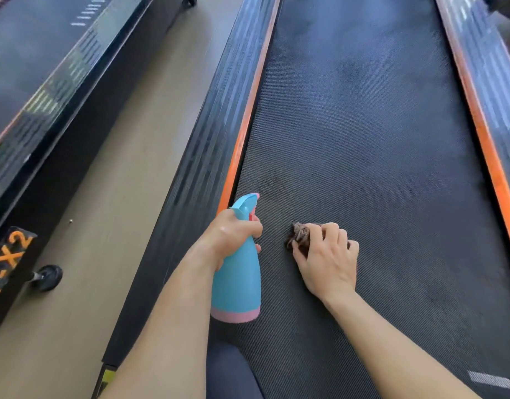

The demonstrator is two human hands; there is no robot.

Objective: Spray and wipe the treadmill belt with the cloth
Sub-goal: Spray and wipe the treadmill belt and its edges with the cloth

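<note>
Nearest the camera, a dark-clad knee (233, 375) is showing between the person's two bare forearms, right at the near end of the treadmill belt (363, 139). A small white mark (490, 380) is sitting on the belt by the right forearm.

A little farther out, the left hand (230, 234) is wrapping around the neck of a blue spray bottle (238, 280) with a pink base, fingers closed on it and one finger curling over the trigger. The bottle is standing upright above the left edge of the belt, its nozzle pointing away along the belt; whether its base is touching the belt cannot be told.

Just to its right, the right hand (325, 257) is pressing down on a bunched brown cloth (300, 239), fingers gripping it against the belt surface, the cloth poking out at the fingertips.

Beyond the hands, the dark textured belt is stretching away between two orange side strips (248, 116), each bordered by a ribbed black side rail (207, 133).

To the left, across a strip of tan floor (127, 168), a second treadmill (46, 82) is lying parallel, with orange lettering and a small black wheel (48, 277) at its near corner.
</note>
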